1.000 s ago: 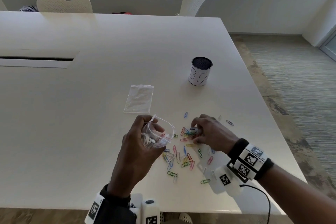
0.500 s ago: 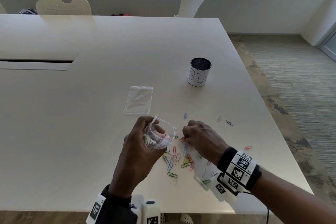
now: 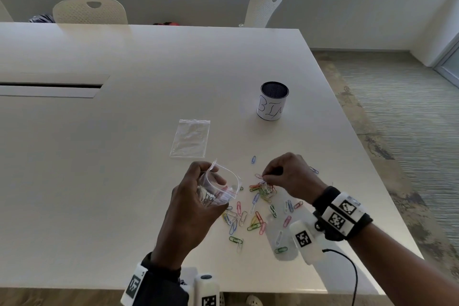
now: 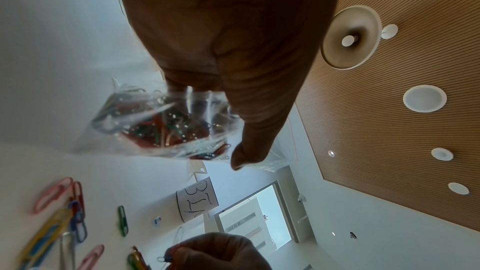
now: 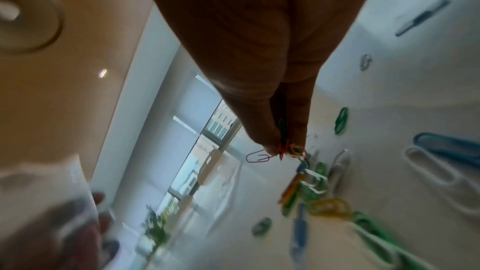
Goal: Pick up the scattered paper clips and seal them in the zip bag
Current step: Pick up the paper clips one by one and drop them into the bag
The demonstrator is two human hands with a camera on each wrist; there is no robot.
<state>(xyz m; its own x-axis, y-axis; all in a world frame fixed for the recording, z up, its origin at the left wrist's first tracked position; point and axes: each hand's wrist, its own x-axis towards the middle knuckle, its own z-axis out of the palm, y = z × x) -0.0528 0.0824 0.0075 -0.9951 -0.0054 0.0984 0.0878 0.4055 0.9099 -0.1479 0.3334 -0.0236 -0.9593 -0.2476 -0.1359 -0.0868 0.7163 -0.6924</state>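
Coloured paper clips (image 3: 264,187) hang pinched in the right hand (image 3: 289,177), centre-right of the frame; the zip bag (image 3: 219,187), gripped open-mouthed by the left hand (image 3: 192,204), waits just left of them.

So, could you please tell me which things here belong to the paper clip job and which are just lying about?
Part of the job:
- zip bag held open in the left hand
- clips pinched by the right hand
- loose paper clips on the table

Lying about:
- spare bag
- BIN cup
- chairs
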